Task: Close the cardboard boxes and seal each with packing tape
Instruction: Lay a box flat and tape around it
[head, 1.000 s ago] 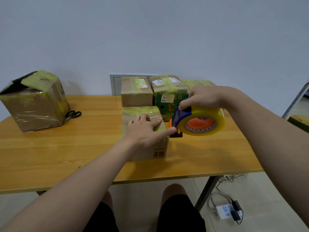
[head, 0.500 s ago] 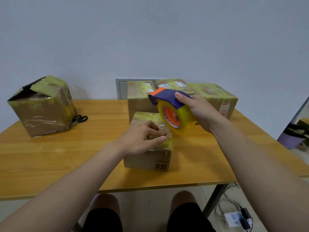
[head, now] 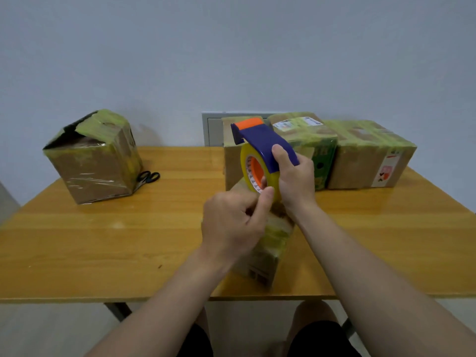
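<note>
1. The left hand (head: 231,222) has lifted off the top of the small box (head: 270,243) and now pinches at the lower edge of the tape roll (head: 258,173), possibly the loose tape end.
2. The right hand (head: 293,179) has turned the tape dispenser (head: 262,143) more upright, directly above that box.

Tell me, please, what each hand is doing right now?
Left hand: pinching at the roll's edge.
Right hand: gripping the tape dispenser.

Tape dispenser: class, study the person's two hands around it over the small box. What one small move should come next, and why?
Probably peel the tape's free end off the roll. The right hand holds the tape dispenser above the small box, and the left hand pinches at the roll's lower edge. No loose strip reaches the box yet.
</note>
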